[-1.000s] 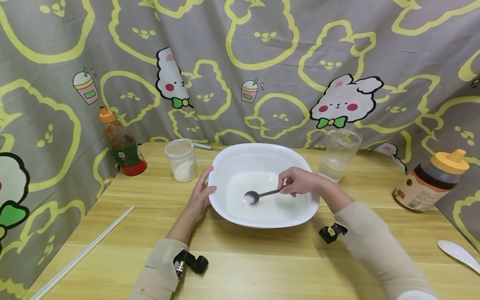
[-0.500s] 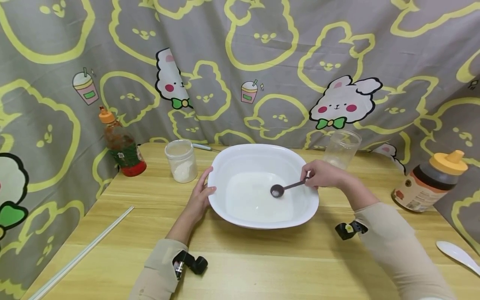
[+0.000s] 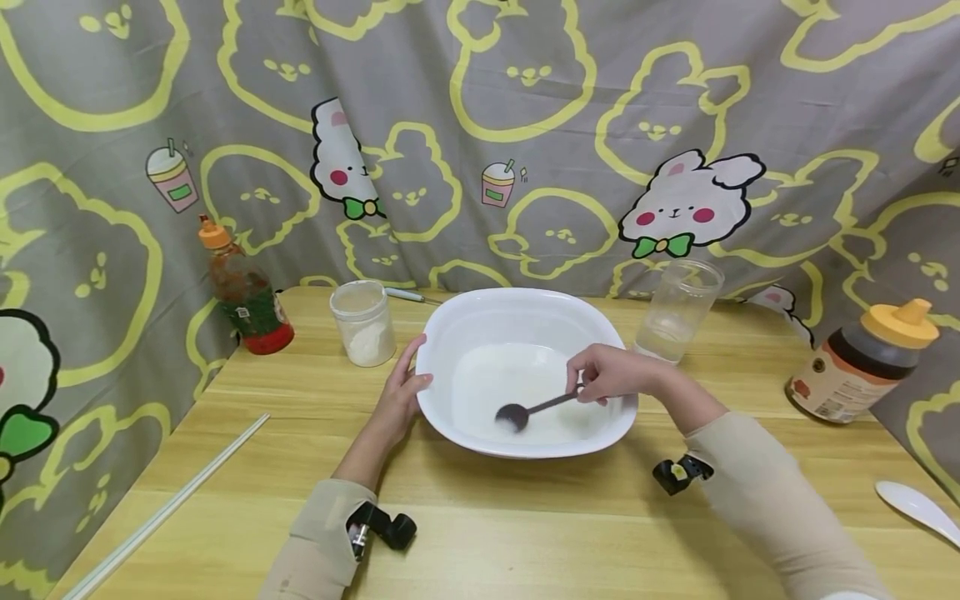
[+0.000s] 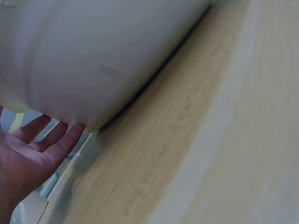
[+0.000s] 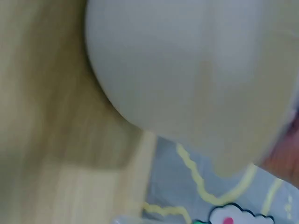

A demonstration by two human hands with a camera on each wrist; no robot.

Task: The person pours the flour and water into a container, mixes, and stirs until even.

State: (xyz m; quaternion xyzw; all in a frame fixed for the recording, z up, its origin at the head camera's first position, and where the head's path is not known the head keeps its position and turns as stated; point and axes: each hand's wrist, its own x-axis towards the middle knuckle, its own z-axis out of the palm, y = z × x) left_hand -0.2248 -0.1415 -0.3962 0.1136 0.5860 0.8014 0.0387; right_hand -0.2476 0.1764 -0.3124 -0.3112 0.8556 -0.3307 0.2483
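A white oval basin [image 3: 525, 304] with milky white contents [image 3: 480, 375] in its bottom stands on the table. My left hand [image 3: 397, 392] holds its left side, the thumb over the rim. In the left wrist view the fingers of that hand [image 4: 35, 149] rest against the outer wall of the basin [image 4: 103, 56]. My right hand [image 3: 611, 371] pinches the handle of a dark measuring spoon [image 3: 513, 417] with a round bowl. The spoon's bowl dips at the white contents. In the right wrist view the basin [image 5: 177, 70] hides the spoon and most of the right hand [image 5: 285, 154].
A jar of white powder [image 3: 363, 325] and a red sauce bottle [image 3: 251, 304] stand at left, a glass of water [image 3: 678, 312] behind my right hand. A yellow-capped bottle [image 3: 855, 367] and white spoon [image 3: 918, 510] are at right. Chopsticks [image 3: 168, 508] lie at front left.
The measuring spoon in my right hand moved right and up toward the basin's right side, then back left and down into the white contents. My left hand stayed on the rim.
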